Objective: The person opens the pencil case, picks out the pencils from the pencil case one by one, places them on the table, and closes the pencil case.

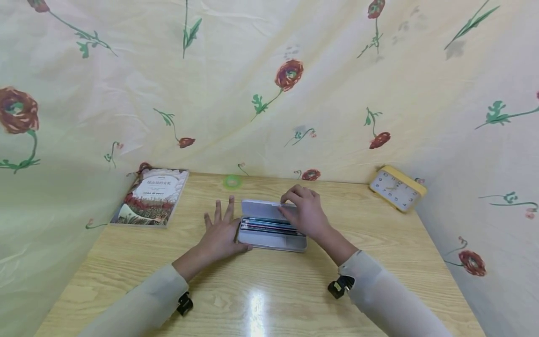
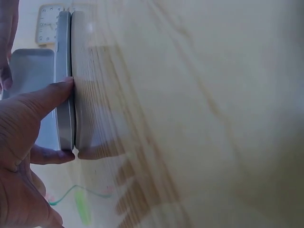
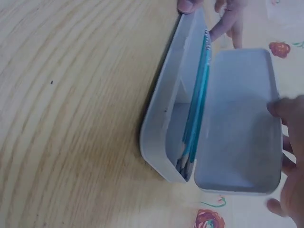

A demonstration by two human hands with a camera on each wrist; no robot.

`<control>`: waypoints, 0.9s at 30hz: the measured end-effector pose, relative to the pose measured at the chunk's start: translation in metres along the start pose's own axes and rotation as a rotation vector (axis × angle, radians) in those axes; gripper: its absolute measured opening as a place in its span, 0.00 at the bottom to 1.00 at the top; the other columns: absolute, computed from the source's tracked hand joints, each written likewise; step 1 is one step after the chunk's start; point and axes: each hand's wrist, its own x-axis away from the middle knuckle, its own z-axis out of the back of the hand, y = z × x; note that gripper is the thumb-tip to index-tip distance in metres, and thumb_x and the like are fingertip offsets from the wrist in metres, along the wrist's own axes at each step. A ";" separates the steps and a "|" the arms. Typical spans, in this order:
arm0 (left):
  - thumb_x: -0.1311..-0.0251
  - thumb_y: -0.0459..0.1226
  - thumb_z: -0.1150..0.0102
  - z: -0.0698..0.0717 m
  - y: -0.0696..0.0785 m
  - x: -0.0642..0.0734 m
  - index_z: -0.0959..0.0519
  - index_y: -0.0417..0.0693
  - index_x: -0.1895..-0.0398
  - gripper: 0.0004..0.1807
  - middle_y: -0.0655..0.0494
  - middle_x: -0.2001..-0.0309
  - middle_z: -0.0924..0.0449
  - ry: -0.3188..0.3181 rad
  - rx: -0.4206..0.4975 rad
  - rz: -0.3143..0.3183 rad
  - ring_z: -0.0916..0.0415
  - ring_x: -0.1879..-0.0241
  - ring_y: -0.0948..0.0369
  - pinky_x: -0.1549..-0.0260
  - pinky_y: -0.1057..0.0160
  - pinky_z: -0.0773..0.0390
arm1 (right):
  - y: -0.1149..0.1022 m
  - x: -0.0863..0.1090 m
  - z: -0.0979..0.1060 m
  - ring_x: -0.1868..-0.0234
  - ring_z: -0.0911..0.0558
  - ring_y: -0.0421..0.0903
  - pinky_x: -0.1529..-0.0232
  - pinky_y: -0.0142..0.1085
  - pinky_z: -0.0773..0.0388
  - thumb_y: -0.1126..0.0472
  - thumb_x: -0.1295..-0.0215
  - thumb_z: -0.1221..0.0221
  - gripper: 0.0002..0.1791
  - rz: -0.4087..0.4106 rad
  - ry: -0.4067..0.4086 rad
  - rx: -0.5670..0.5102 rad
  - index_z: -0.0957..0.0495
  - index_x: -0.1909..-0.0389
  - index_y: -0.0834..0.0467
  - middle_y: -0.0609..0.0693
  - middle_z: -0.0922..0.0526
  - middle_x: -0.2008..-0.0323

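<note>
A pale grey pencil case (image 1: 267, 241) lies on the table with its hinged lid (image 3: 237, 118) raised toward the far side. Several pencils (image 3: 195, 118), some teal, lie lengthwise in it along the hinge. My left hand (image 1: 221, 236) holds the case's left end: the thumb presses the near wall, another finger touches the end, and the remaining fingers spread away. With my right hand (image 1: 307, 213) I pinch the lid's free edge, thumb on its inner face and fingers behind. That hand hides the right part of the lid in the head view.
A book (image 1: 151, 196) lies at the table's back left. Near the back edge is a green ring (image 1: 232, 181). A yellow-framed clock (image 1: 397, 188) stands at the back right. Flowered cloth (image 1: 236, 93) hangs behind and beside the wooden table (image 1: 227, 299).
</note>
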 end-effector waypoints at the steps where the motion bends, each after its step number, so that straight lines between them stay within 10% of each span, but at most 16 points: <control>1: 0.45 0.62 0.17 0.000 0.000 0.000 0.25 0.54 0.18 0.52 0.36 0.09 0.72 0.002 0.003 0.000 0.74 0.15 0.20 0.29 0.07 0.61 | -0.001 0.000 -0.001 0.54 0.15 0.57 0.40 0.74 0.21 0.59 0.35 0.21 0.08 0.002 0.030 0.043 0.12 0.61 0.54 0.55 0.14 0.56; 6: 0.45 0.62 0.17 0.001 0.002 0.000 0.24 0.53 0.20 0.51 0.35 0.09 0.72 0.005 0.001 0.002 0.74 0.15 0.20 0.29 0.07 0.61 | -0.002 0.000 -0.002 0.54 0.21 0.58 0.38 0.77 0.26 0.56 0.31 0.23 0.06 0.000 0.061 0.235 0.07 0.57 0.51 0.55 0.17 0.55; 12: 0.45 0.62 0.17 0.002 0.001 0.000 0.24 0.54 0.20 0.51 0.35 0.09 0.71 -0.004 0.001 0.010 0.74 0.15 0.20 0.29 0.07 0.62 | 0.003 0.006 0.001 0.36 0.21 0.61 0.29 0.84 0.36 0.30 0.41 0.23 0.45 -0.049 -0.165 0.361 0.17 0.28 0.50 0.55 0.18 0.38; 18: 0.44 0.61 0.17 0.003 0.003 0.000 0.24 0.56 0.19 0.50 0.35 0.09 0.71 -0.011 0.013 0.019 0.74 0.15 0.20 0.29 0.07 0.63 | 0.021 0.020 -0.003 0.17 0.36 0.69 0.27 0.89 0.47 0.17 0.54 0.25 0.74 -0.086 -0.422 0.265 0.46 0.09 0.41 0.59 0.37 0.14; 27: 0.43 0.61 0.18 0.001 0.004 0.000 0.25 0.56 0.19 0.50 0.36 0.09 0.70 -0.022 -0.007 0.024 0.73 0.14 0.22 0.26 0.10 0.64 | 0.039 0.028 -0.011 0.11 0.49 0.74 0.27 0.91 0.53 0.18 0.54 0.24 0.76 -0.169 -0.595 0.079 0.53 0.08 0.37 0.62 0.48 0.10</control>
